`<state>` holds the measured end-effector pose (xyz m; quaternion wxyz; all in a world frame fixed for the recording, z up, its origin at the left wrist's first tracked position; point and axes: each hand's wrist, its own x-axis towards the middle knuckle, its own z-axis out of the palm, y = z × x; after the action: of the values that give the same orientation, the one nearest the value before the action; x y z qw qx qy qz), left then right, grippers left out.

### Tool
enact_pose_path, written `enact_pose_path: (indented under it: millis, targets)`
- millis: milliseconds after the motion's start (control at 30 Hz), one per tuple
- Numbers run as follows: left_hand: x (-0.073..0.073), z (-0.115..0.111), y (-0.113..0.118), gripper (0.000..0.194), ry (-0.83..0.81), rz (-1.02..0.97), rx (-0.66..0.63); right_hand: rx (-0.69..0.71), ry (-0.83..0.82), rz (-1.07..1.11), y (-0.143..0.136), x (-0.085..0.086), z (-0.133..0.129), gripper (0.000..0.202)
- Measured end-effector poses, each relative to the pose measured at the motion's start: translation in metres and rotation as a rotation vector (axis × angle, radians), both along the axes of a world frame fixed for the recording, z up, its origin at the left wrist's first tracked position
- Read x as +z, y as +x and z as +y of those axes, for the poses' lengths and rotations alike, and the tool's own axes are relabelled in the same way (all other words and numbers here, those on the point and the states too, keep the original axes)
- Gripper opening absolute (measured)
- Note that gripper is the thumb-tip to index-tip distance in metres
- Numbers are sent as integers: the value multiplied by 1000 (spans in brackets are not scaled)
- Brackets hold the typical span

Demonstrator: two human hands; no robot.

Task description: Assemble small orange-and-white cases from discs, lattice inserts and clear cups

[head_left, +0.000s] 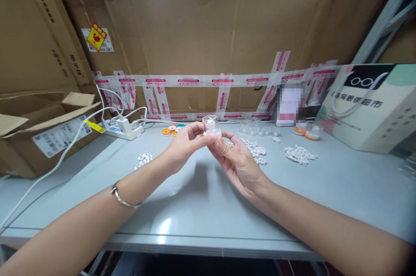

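Surface: pale blue-grey table (195,219), glossy, against cardboard walling (195,29). Left to right: open carton (19,148); power strip (131,134) with white cables; small white pieces (143,160); coloured caps (166,132); left hand (180,146), right hand (240,163); clear cups (258,128); flat white pieces (299,154); paper bag (354,120).

Clear container (210,122) is raised above the table's middle, between both hands, each pinching its lower part between thumb and fingers. Long axis near vertical: clear end up, orange base down, white piece inside.

Writing: yellow sticker (96,37), red broken-glass symbol; carton label (61,136), too small to read; bag, glasses drawing and "眼镜超市".
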<state>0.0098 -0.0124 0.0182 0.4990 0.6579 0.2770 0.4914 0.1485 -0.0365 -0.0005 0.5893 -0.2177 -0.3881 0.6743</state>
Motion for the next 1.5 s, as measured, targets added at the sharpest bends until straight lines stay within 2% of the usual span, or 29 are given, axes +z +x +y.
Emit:
enact_pose_path:
  millis: [200,300,433,533,667,833,967,1100,1200,1300,1400,1500]
  targets:
    - [-2,-7,8,22,-81,-78,104,-25,-18,39,-3,-4,-1,36]
    - [-2,-8,7,21,-73,-84,96,45,-50,73,-3,-1,0,33]
    - [-1,-8,6,21,-63,-72,103,165,-15,134,-1,2,3,15]
    - [-2,-7,6,22,-68,-41,129,212,-10,151,1,0,5,10]
    - [-5,-8,7,25,-57,0,192,147,-59,130,1,-2,6,18]
    - [-6,-8,8,26,-85,-19,192,74,-58,114,-3,-1,4,27]
    - [-5,-8,8,25,-78,-28,163,72,-51,107,-2,-2,5,28]
    - [-4,-6,5,27,-69,-5,163,129,-36,95,2,-2,7,26]
    - [-5,-2,3,30,-18,92,241,163,-32,78,6,0,9,26]
    - [-9,1,2,29,100,251,368,178,-20,-10,7,1,9,27]
    - [-14,3,3,24,280,394,427,93,-41,-180,7,-1,12,32]
    - [-18,4,2,32,394,458,433,-38,-45,-292,10,3,18,30]
